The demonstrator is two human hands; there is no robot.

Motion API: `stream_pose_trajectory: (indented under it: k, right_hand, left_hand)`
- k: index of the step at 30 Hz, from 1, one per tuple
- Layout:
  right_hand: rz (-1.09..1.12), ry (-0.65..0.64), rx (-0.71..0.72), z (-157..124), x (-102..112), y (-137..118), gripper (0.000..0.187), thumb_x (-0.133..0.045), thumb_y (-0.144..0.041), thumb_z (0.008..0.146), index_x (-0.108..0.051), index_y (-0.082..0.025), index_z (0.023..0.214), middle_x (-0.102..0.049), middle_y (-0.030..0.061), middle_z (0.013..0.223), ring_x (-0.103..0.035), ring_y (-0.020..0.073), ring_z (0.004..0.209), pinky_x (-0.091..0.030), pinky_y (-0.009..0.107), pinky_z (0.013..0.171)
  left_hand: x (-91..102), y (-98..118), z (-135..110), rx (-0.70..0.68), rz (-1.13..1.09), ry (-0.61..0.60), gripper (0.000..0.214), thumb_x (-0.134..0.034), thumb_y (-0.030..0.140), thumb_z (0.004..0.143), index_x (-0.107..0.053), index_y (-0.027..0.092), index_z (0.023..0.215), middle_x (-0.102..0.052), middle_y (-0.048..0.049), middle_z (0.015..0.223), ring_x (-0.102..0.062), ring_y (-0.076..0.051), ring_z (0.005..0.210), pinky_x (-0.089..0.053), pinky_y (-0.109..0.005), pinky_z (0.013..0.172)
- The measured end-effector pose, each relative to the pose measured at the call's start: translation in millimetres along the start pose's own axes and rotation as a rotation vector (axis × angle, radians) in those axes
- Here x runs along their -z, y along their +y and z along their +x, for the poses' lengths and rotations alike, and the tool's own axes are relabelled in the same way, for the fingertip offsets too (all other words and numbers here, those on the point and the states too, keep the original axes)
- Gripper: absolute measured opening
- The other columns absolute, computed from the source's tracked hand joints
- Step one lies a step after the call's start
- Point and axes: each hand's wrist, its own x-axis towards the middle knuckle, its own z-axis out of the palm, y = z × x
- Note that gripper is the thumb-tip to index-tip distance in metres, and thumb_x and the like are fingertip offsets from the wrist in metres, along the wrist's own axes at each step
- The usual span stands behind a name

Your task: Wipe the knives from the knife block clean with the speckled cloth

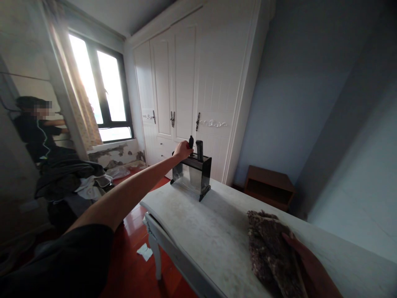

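Observation:
With my left arm stretched out, my left hand (pixel 182 150) is closed around a black knife handle (pixel 191 142) at the top of a knife holder. This knife holder (pixel 206 166) has a black frame and clear panels, and it stands on the far end of the white table (pixel 198 223). A second black handle (pixel 199 151) rises from it beside my fingers. Near the lower right, my right hand (pixel 310 265) grips a shaggy brown cloth (pixel 269 244) by its right side, the thumb lying over it. The cloth rests on the tabletop; the fingers beneath are hidden.
White wardrobe doors (pixel 186 82) stand behind the table. A brown open-fronted cabinet (pixel 269 186) sits by the wall. At left, another person (pixel 37 128) is near the curtain (pixel 71 82), behind piled dark clothes (pixel 68 174). White paper (pixel 144 251) lies on the red floor.

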Motion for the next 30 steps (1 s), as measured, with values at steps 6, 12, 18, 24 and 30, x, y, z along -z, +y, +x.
stream_pose_trajectory:
  k: [6,12,18,24,30]
  right_hand:
    - [-0.018,0.015,0.038,0,-2,0,0.084,-0.075,-0.037,0.069,-0.045,-0.016,0.145,-0.072,0.0110,0.100,-0.070,0.0298,0.085,-0.057,0.040,0.082]
    - [-0.052,0.029,0.113,16,9,4,0.079,-0.079,-0.040,0.060,-0.058,-0.019,0.133,-0.071,0.0119,0.105,-0.068,0.0346,0.093,-0.056,0.044,0.087]
    - [-0.088,0.041,0.073,1,-2,0,0.087,-0.079,-0.043,0.056,-0.056,-0.014,0.134,-0.072,0.0112,0.096,-0.069,0.0340,0.091,-0.057,0.042,0.083]
    - [-0.012,-0.011,0.040,0,-2,1,0.091,-0.079,-0.041,0.062,-0.046,-0.016,0.143,-0.073,0.0081,0.095,-0.070,0.0286,0.086,-0.056,0.036,0.080]
    - [0.049,-0.075,0.042,13,7,6,0.098,-0.084,-0.038,0.058,-0.043,-0.019,0.145,-0.073,0.0064,0.098,-0.070,0.0271,0.083,-0.055,0.036,0.085]
  left_hand:
    - [0.3,2,3,-0.017,0.018,-0.009,0.016,-0.066,0.019,0.076,-0.067,0.013,0.091,-0.069,-0.0044,0.086,-0.060,-0.012,0.075,-0.043,-0.019,0.068]
    - [3.9,4,8,-0.017,0.038,0.005,0.016,-0.065,0.021,0.076,-0.067,0.013,0.090,-0.069,-0.0052,0.088,-0.060,-0.012,0.078,-0.043,-0.019,0.069]
    - [13.0,14,16,-0.006,0.058,0.013,0.018,-0.064,0.024,0.076,-0.066,0.013,0.090,-0.068,-0.0049,0.085,-0.059,-0.013,0.076,-0.040,-0.021,0.067]
    - [31.6,33,25,-0.021,0.060,0.059,0.017,-0.064,0.022,0.075,-0.066,0.013,0.088,-0.067,-0.0052,0.083,-0.059,-0.014,0.077,-0.041,-0.022,0.067]
    - [52.8,50,41,-0.037,0.043,0.112,0.017,-0.063,0.020,0.074,-0.067,0.011,0.089,-0.066,-0.0050,0.081,-0.059,-0.013,0.075,-0.045,-0.022,0.069]
